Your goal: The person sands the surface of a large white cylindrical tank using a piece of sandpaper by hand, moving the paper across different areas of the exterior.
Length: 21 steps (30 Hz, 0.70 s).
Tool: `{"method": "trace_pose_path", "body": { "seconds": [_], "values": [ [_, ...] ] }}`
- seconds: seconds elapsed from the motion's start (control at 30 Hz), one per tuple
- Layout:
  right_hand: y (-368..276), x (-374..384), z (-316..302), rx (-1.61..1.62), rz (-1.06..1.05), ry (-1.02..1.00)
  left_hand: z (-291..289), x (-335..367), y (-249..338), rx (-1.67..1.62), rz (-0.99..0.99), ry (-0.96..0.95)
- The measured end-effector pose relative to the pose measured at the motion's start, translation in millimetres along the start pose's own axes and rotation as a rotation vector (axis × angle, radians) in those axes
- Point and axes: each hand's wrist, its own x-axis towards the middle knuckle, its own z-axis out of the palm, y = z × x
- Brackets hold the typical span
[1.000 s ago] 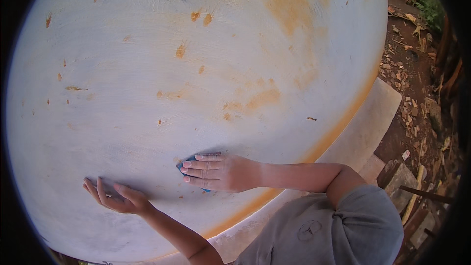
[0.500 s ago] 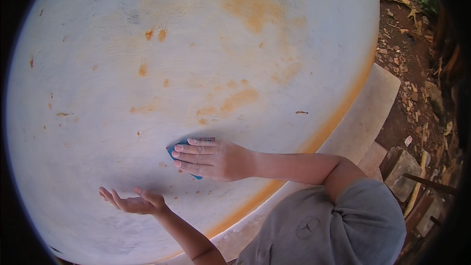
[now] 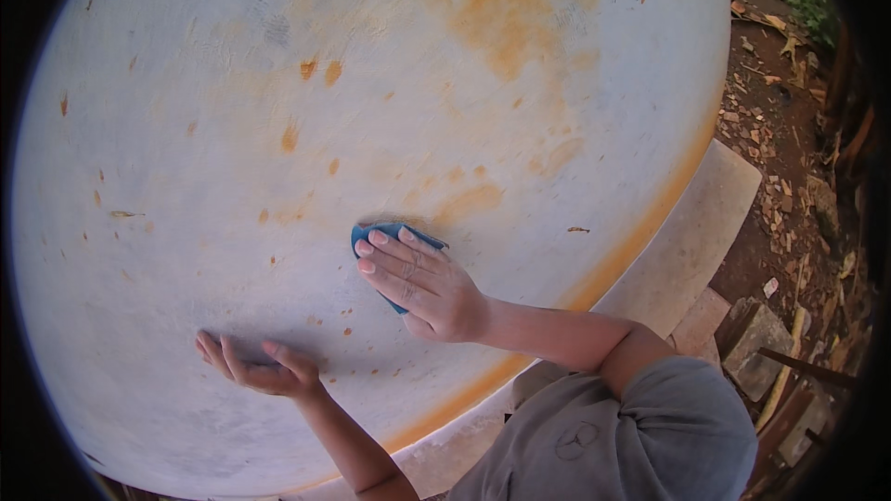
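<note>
My right hand (image 3: 432,292) presses a folded sheet of blue sandpaper (image 3: 397,228) against a large, pale, rounded surface (image 3: 213,269). Its fingers lie along the sheet, whose edges stick out past the fingertips and below the hand. Pale dust coats those fingers. Just beyond the sandpaper is an orange-brown stain (image 3: 469,202). To the left and nearer to me, my left hand (image 3: 260,366) is held with the fingers loosely curled and apart and nothing in it. Whether it touches the surface I cannot tell; a shadow falls close beside it.
More orange stains (image 3: 501,26) and small brown flecks spot the pale surface, which has an orange band (image 3: 640,227) along its right rim. Outside that rim are a pale slab (image 3: 691,232), broken blocks (image 3: 756,343), and earth strewn with chips (image 3: 766,130).
My right hand has slid the sandpaper farther away from me and a little to the right, toward the orange stain. My left hand has shifted slightly up. The view has moved slightly.
</note>
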Motion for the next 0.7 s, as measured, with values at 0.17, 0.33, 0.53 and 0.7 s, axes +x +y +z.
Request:
{"method": "trace_pose_path", "body": {
  "seconds": [0.17, 0.33, 0.53, 0.7],
  "values": [
    [-27, -6, 41, -0.048, -0.046, -0.08, 0, -1, -4, -0.004, -0.003, 0.008],
    [-40, -56, 61, 0.076, -0.242, -0.29, -3, -4, -10, -0.095, -0.021, 0.015],
    [-10, -8, 16, -0.089, -0.046, -0.038, -3, -5, -7, -0.07, -0.038, 0.025],
    [-33, -36, 37, -0.022, -0.119, -0.186, -4, -8, -9, -0.132, -0.033, 0.054]
  ]
}}
